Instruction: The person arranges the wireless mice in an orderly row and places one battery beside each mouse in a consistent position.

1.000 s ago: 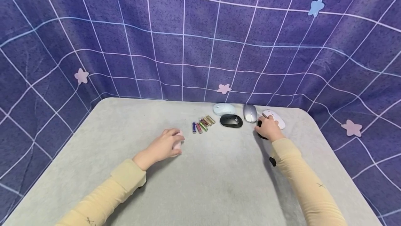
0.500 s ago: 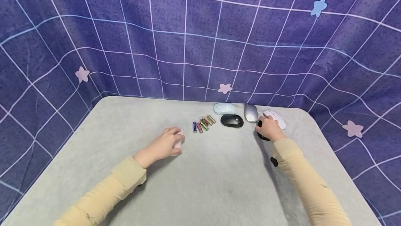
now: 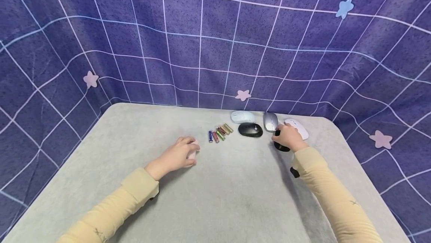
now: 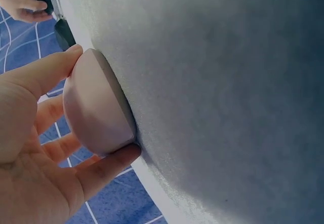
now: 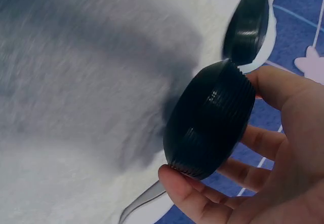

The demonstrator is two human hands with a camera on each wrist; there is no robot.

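My left hand [image 3: 176, 155] grips a pale pink computer mouse [image 4: 98, 102] from its sides, thumb on one end and fingers around the other. That mouse sits against the grey tabletop, left of the middle in the head view. At the right, my right hand [image 3: 289, 138] holds a black computer mouse [image 5: 210, 120] with ribbed sides, pinched between thumb and fingertips. In the right wrist view, a shadow lies on the tabletop beside it. From the head view the hand hides much of this black mouse.
A second black mouse [image 3: 250, 130], a pale blue mouse [image 3: 242, 117], a grey mouse [image 3: 271, 122] and a white mouse [image 3: 297, 127] lie near the back edge. Several coloured batteries [image 3: 219, 133] lie between the hands. A blue gridded curtain [image 3: 182, 48] rises behind the table [image 3: 229, 198].
My right hand has shifted slightly left with the black mouse, more of which now shows. My left hand stays on the pink mouse. The head view has turned a little.
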